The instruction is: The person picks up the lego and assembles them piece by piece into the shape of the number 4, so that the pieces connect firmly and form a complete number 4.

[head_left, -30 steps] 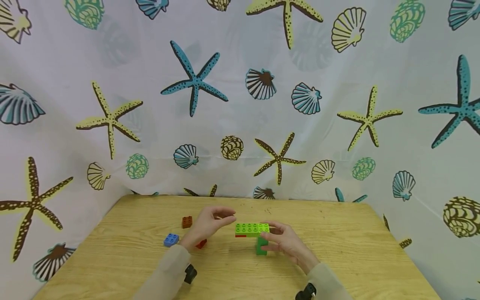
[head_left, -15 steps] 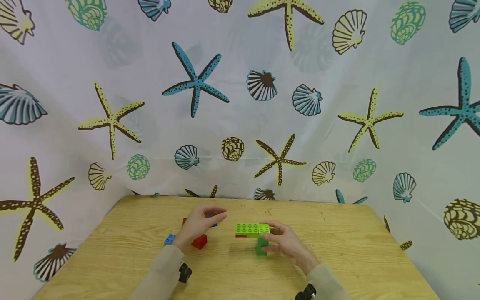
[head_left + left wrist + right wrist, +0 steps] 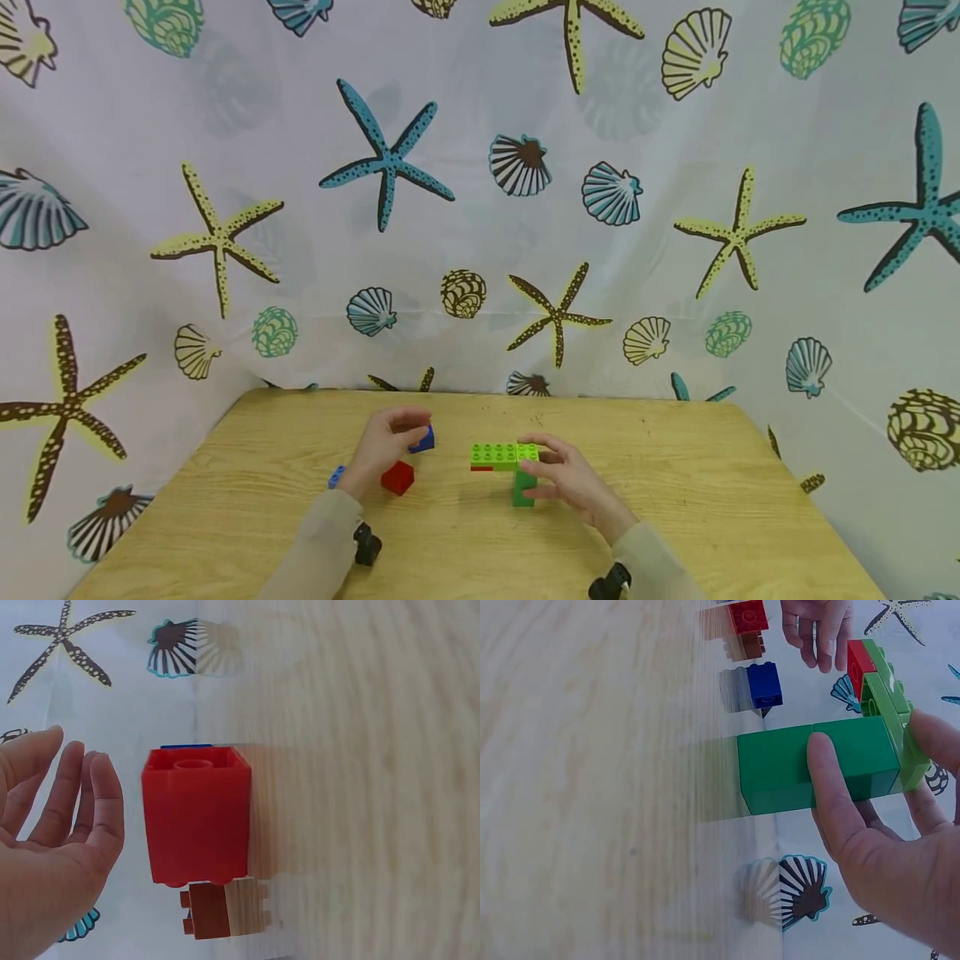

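My right hand (image 3: 573,483) grips a brick build on the table, its fingers and thumb around the upright part. That part is two stacked green bricks (image 3: 817,765). Across their top runs a row of light green bricks (image 3: 493,456), jutting left, with a red brick (image 3: 859,663) under the far end. My left hand (image 3: 386,450) is raised over the loose bricks, fingers loosely bent and nothing between them. A dark blue brick (image 3: 423,439) shows just beyond its fingertips, partly covered in the head view. Nearer me lies a red brick (image 3: 398,478), its hollow underside visible in the left wrist view.
A brown brick (image 3: 210,910) lies by the loose red one, hidden behind my left hand in the head view. A lighter blue brick (image 3: 337,476) sits left of my wrist. The wooden table (image 3: 690,500) ends at a shell-patterned curtain (image 3: 465,233).
My left hand has moved left and slightly away from the brick build, uncovering the red brick and the dark blue one. My right hand keeps its hold on the build, which stays in place.
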Motion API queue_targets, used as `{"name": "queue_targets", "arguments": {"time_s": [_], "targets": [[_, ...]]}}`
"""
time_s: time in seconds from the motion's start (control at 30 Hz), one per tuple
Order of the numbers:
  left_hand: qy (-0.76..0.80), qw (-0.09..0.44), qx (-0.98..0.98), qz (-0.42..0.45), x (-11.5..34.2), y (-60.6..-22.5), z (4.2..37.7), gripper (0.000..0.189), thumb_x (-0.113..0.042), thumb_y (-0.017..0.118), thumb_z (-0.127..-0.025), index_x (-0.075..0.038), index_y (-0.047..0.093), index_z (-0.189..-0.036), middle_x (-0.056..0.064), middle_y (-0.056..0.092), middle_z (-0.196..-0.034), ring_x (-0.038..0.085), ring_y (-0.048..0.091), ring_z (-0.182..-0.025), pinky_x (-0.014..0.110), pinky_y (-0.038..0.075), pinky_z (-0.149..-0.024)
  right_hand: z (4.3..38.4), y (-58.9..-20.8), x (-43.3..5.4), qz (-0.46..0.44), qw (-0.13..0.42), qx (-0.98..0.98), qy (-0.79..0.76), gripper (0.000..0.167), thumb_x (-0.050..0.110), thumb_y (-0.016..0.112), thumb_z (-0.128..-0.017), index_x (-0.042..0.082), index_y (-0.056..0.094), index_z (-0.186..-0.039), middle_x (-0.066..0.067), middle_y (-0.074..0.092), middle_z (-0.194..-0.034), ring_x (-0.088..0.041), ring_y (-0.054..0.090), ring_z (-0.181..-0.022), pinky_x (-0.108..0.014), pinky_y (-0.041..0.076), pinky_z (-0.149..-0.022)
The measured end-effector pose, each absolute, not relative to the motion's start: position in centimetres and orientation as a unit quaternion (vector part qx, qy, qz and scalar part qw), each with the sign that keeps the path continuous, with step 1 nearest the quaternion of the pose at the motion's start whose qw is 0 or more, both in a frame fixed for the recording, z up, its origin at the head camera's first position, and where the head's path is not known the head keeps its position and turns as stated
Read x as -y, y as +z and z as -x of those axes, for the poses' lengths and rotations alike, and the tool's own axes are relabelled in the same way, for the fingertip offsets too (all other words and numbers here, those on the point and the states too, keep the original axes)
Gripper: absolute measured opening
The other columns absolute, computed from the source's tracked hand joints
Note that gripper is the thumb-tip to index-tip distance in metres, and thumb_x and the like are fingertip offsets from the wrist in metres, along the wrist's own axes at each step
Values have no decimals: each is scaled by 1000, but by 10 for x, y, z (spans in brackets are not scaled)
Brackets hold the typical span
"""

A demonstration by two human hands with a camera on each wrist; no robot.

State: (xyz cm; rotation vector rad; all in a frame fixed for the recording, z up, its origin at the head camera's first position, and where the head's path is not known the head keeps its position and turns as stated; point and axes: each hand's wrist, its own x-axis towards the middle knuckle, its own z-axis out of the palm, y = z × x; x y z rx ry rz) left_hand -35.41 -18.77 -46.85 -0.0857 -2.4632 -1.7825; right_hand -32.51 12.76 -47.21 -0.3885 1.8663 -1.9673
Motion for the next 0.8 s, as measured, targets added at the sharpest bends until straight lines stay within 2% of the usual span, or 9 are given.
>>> {"name": "queue_targets", "arguments": {"time_s": [0.17,0.3,0.5,0.57,0.8], "targets": [[-564,54,824,16,191,-472,360,31,-7,66,-93,-7,67,-124,13,66,-124,27,61,-113,40,53,-94,326,-473,-128,139,203,-664,-706,55,26,66,-95,9,47,-143,-25,24,-156,-38,39,-138,-47,54,-92],[-557,58,828,14,196,-474,365,33,-7,66,-92,-8,67,-125,16,63,-128,30,58,-118,46,48,-101,327,-474,-128,139,202,-662,-708,52,26,67,-94,12,50,-141,-24,25,-157,-40,39,-138,-45,55,-91],[-547,57,835,34,203,-478,372,35,-3,66,-92,-5,65,-127,17,61,-129,33,54,-121,48,48,-100,327,-473,-128,132,204,-661,-710,52,26,68,-93,13,51,-141,-24,20,-158,-42,27,-144,-44,55,-91],[-546,53,835,35,205,-479,374,36,-3,67,-91,-7,65,-126,16,61,-130,33,53,-122,47,48,-99,327,-472,-128,128,205,-662,-710,52,26,68,-93,13,51,-141,-23,22,-158,-40,31,-143,-44,55,-91],[-513,32,857,38,204,-480,379,41,1,66,-89,-8,63,-130,16,56,-137,36,46,-130,47,48,-98,325,-470,-128,124,206,-663,-709,51,24,68,-94,13,52,-141,-23,30,-153,-26,55,-123,-45,54,-92]]}}
